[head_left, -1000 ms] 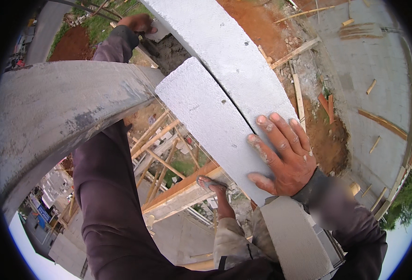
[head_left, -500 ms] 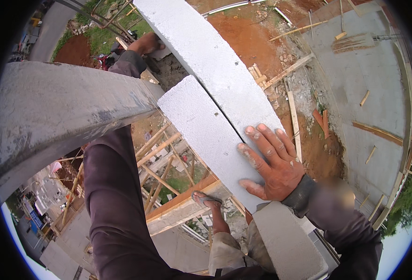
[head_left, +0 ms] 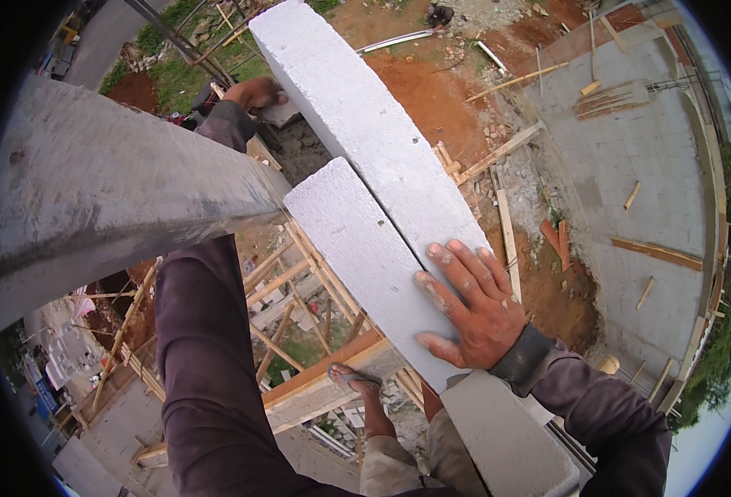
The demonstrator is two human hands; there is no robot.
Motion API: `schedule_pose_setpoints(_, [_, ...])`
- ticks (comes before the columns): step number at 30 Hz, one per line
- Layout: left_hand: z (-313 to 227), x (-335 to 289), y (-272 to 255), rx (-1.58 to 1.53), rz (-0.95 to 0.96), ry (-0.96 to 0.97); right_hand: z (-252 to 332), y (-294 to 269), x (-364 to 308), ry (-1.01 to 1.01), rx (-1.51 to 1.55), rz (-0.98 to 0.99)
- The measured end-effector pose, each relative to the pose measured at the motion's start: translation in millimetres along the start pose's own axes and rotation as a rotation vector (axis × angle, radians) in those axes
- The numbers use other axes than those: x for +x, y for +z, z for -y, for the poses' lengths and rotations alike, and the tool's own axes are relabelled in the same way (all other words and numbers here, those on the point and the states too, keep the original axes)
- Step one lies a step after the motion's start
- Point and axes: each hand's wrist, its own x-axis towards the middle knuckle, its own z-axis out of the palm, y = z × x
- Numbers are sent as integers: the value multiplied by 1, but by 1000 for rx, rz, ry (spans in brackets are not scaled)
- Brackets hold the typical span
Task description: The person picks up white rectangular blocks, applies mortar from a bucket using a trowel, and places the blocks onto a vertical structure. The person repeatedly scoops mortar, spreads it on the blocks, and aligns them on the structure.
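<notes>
My right hand (head_left: 477, 311) lies flat with fingers spread across the seam between two pale lightweight concrete blocks. The long far block (head_left: 382, 124) and the nearer block (head_left: 365, 232) lie side by side with a narrow dark gap. My left arm passes behind a grey concrete column (head_left: 133, 166). Beyond it, my left hand (head_left: 256, 94) has curled fingers beside the far block's left side, just above a small grey surface (head_left: 281, 114). What those fingers hold, if anything, is hidden. Another grey block (head_left: 510, 435) sits by my right wrist.
Far below are red soil (head_left: 419, 83) and bamboo poles (head_left: 287, 331). My sandalled foot (head_left: 353, 377) stands on a timber-edged beam (head_left: 324, 402). A concrete slab (head_left: 622, 149) with scattered wood lies at right, and a person (head_left: 440, 15) is at the far top.
The view has shifted slightly, so the column and blocks sit a little differently in it. Both hands keep about the same places against the blocks.
</notes>
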Motion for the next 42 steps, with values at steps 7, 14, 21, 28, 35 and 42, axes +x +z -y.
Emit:
schedule_pose_setpoints(7, [-11, -7, -4, 89, -4, 22, 0, -1, 2, 2, 23, -10])
schedule_pose_setpoints(14, [-5, 3, 6, 89, -13, 39, -2, 4, -3, 14, 43, 10])
schedule_pose_setpoints(21, [3, -2, 15, -18, -80, 68, 0, 0, -1, 3, 61, 11])
schedule_pose_setpoints(28, [9, 3, 21, -113, -74, 29, 0, -4, 0, 4, 64, 30])
schedule_pose_setpoints(35, [20, 8, 37, -163, -102, 44, 1, -4, 1, -5, 8, 19])
schedule_pose_setpoints(42, [15, 9, 40, -180, -120, 16, -1, 0, -2, -8, 13, 9])
